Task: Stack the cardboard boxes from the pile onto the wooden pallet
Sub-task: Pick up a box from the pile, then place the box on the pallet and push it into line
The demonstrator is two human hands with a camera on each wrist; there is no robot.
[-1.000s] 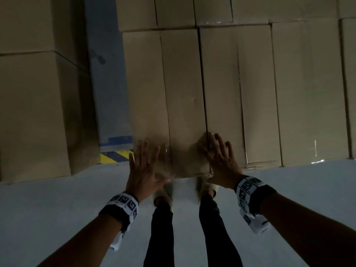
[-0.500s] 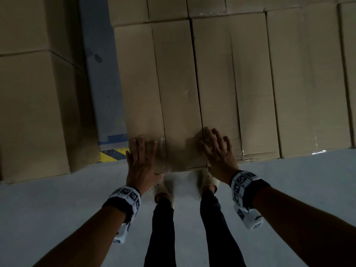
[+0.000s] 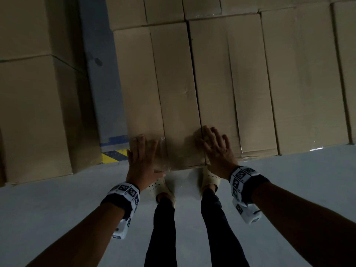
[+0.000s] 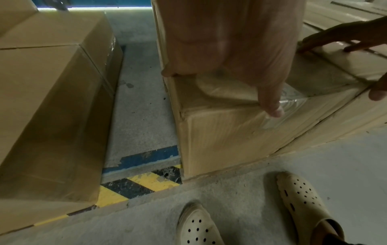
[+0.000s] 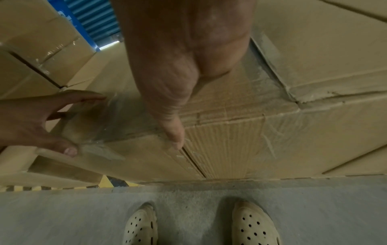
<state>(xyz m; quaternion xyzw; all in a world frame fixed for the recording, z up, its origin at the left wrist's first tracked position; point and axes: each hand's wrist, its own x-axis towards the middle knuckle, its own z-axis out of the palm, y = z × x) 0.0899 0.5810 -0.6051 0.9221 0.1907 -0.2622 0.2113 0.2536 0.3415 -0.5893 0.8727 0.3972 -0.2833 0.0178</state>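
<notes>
— On the grey concrete floor [image 3: 289, 189], where's the long brown cardboard box [image 3: 173, 93]?
— Leftmost in the row, beside its neighbour.
— Hands?
— Left hand [image 3: 143, 158] and right hand [image 3: 216, 149] spread flat, pressing its top's near corners.

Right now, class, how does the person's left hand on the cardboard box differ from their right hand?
The left hand lies at the front-left corner of the nearest box; the right hand lies at its front-right corner, over the seam with the neighbouring box. The left hand lies nearer the person. Both hands lie flat with straight fingers, gripping nothing.
</notes>
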